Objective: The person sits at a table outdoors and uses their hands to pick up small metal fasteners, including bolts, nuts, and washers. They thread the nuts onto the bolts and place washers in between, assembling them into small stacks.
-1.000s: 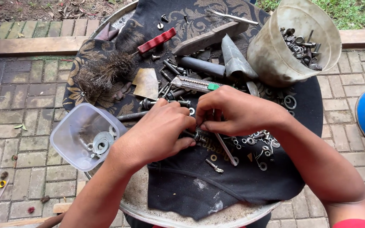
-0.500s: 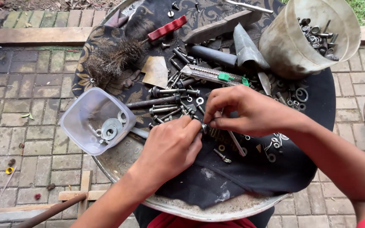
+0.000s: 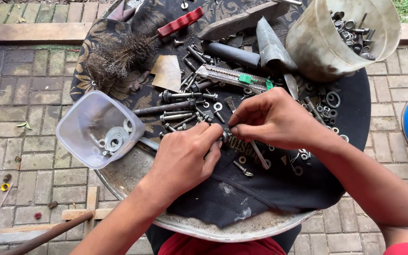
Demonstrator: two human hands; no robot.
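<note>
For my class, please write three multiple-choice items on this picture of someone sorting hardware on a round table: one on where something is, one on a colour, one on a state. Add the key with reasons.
1. Where is the clear plastic tub holding washers?
A. at the table's left edge
B. beside the blue barrel
C. on the paving

2. What colour is the wire brush's handle?
A. green
B. red
C. yellow

3. What are the hands doing?
A. resting flat and empty
B. lifting the bucket
C. pinching a small metal part together

Key: 1 A, it sits at the left rim, left of the left hand. 2 B, the handle is plainly red. 3 C, the fingertips of the left hand and right hand meet on the part.
</note>
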